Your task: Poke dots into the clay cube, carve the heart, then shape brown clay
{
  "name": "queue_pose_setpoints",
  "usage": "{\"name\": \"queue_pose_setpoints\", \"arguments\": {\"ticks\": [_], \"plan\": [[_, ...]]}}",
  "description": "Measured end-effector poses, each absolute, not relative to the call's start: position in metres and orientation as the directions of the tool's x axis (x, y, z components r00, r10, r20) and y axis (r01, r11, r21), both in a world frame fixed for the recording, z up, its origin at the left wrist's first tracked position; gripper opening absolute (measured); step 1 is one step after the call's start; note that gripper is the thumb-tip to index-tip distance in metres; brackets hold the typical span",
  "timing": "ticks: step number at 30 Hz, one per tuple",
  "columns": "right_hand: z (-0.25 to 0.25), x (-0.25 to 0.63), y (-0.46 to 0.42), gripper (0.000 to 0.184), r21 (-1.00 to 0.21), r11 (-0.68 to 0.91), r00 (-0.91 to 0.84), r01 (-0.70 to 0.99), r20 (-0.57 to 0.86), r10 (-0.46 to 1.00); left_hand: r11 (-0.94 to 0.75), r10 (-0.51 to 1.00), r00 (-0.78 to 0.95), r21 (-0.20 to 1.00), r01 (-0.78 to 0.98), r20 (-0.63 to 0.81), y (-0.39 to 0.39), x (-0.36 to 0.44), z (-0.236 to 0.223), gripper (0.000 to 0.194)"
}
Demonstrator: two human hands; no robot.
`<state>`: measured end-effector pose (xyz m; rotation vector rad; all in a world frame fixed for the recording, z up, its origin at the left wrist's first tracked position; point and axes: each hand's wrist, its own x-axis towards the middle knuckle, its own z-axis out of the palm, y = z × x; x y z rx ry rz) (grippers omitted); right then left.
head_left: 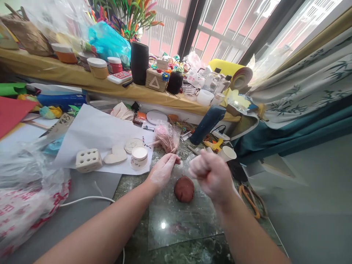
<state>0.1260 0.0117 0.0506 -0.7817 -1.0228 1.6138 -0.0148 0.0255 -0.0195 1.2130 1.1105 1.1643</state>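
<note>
A round ball of reddish-brown clay with a small crack sits on a clear sheet on the dark green tabletop. My left hand, dusted white, is held above and left of the ball, its fingers stretched out and close together. To the right of the ball is my right hand, whitened with powder, slightly blurred and curled into a fist. Whatever may be inside that fist is hidden. Neither hand touches the ball. Just beyond my left fingertips lies a clear plastic bag with pinkish-brown contents.
On white paper at left are a large die, a heart-shaped piece and a white jar. Behind stand a dark blue cylinder and a yellow glue gun. Orange-handled pliers lie at right. A cluttered ledge runs along the back.
</note>
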Motion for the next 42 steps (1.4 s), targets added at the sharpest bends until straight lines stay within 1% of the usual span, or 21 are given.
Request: {"name": "queue_pose_setpoints", "arguments": {"ticks": [2,5,7,10,11,14,16,19,23,26,28,30,32,34,36,37,38,39,40,41,42], "plan": [[0.050,0.126,0.015,0.063,-0.895,-0.116,-0.251,-0.430,-0.005,0.968,0.003,0.997,0.079,0.998,-0.060,0.002,0.026,-0.015,-0.021,0.041],[0.044,0.126,0.015,0.060,-0.924,-0.219,-0.354,-0.314,-0.100,0.930,0.005,0.997,0.073,0.998,-0.065,-0.001,0.026,-0.015,-0.021,0.041],[0.042,0.128,0.012,0.058,-0.925,-0.194,-0.334,-0.327,-0.079,0.939,0.007,0.997,0.077,0.998,-0.070,-0.002,0.026,-0.014,-0.020,0.041],[0.041,0.134,0.001,0.061,-0.897,-0.103,-0.260,-0.430,0.013,0.966,0.004,0.997,0.075,0.996,-0.085,0.002,0.026,-0.014,-0.020,0.042],[0.039,0.134,-0.004,0.064,-0.896,-0.116,-0.290,-0.428,0.014,0.957,0.006,0.997,0.073,0.996,-0.086,0.001,0.026,-0.013,-0.021,0.042],[0.026,0.132,-0.018,0.063,-0.919,-0.216,-0.416,-0.331,-0.063,0.907,0.019,0.997,0.070,0.997,-0.075,-0.014,0.025,-0.013,-0.022,0.041],[0.020,0.129,-0.026,0.059,-0.920,-0.206,-0.399,-0.333,-0.061,0.915,0.022,0.997,0.074,0.998,-0.065,-0.017,0.026,-0.013,-0.025,0.042],[0.018,0.126,-0.034,0.062,-0.911,-0.140,-0.357,-0.388,0.009,0.934,0.017,0.996,0.090,0.999,-0.050,-0.013,0.026,-0.014,-0.028,0.044],[0.022,0.120,-0.040,0.061,-0.949,-0.176,-0.474,-0.262,-0.033,0.880,0.009,0.996,0.089,0.998,-0.054,-0.004,0.027,-0.014,-0.031,0.044],[0.023,0.117,-0.043,0.063,-0.921,-0.116,-0.354,-0.373,0.026,0.935,-0.001,0.996,0.091,0.998,-0.055,0.006,0.027,-0.014,-0.031,0.044],[0.021,0.116,-0.043,0.064,-0.905,-0.136,-0.372,-0.404,0.026,0.928,-0.003,0.996,0.092,0.999,-0.054,0.008,0.027,-0.014,-0.031,0.045],[0.020,0.119,-0.042,0.061,-0.926,-0.200,-0.459,-0.321,-0.033,0.888,-0.005,0.996,0.091,0.998,-0.058,0.010,0.026,-0.015,-0.031,0.045],[0.021,0.127,-0.041,0.055,-0.953,-0.157,-0.433,-0.259,-0.031,0.901,-0.003,0.996,0.088,0.998,-0.063,0.008,0.026,-0.015,-0.029,0.045],[0.021,0.141,-0.040,0.045,-0.986,0.029,-0.273,-0.164,0.074,0.959,0.004,0.996,0.087,0.998,-0.062,0.001,0.025,-0.015,-0.027,0.044],[0.016,0.155,-0.040,0.026,-0.969,0.209,-0.166,0.133,0.186,0.968,0.012,0.997,0.082,0.998,-0.068,-0.006,0.025,-0.014,-0.025,0.043],[0.010,0.160,-0.041,0.036,-0.916,0.254,-0.177,0.310,0.207,0.962,0.014,0.997,0.078,0.997,-0.073,-0.008,0.025,-0.013,-0.024,0.043],[0.002,0.164,-0.041,0.060,-0.842,0.282,-0.225,0.459,0.197,0.954,0.016,0.997,0.074,0.997,-0.078,-0.011,0.024,-0.013,-0.023,0.043],[-0.006,0.166,-0.042,0.080,-0.764,0.307,-0.287,0.567,0.166,0.943,0.017,0.997,0.070,0.997,-0.080,-0.012,0.024,-0.013,-0.023,0.043],[-0.015,0.166,-0.043,0.090,-0.698,0.335,-0.346,0.633,0.132,0.929,0.017,0.998,0.066,0.997,-0.080,-0.012,0.024,-0.012,-0.022,0.043],[-0.022,0.165,-0.044,0.090,-0.648,0.364,-0.390,0.670,0.110,0.914,0.016,0.998,0.067,0.997,-0.074,-0.011,0.024,-0.012,-0.022,0.042],[-0.027,0.163,-0.045,0.083,-0.608,0.390,-0.417,0.692,0.104,0.903,0.014,0.997,0.071,0.998,-0.064,-0.009,0.024,-0.012,-0.021,0.042]]}}
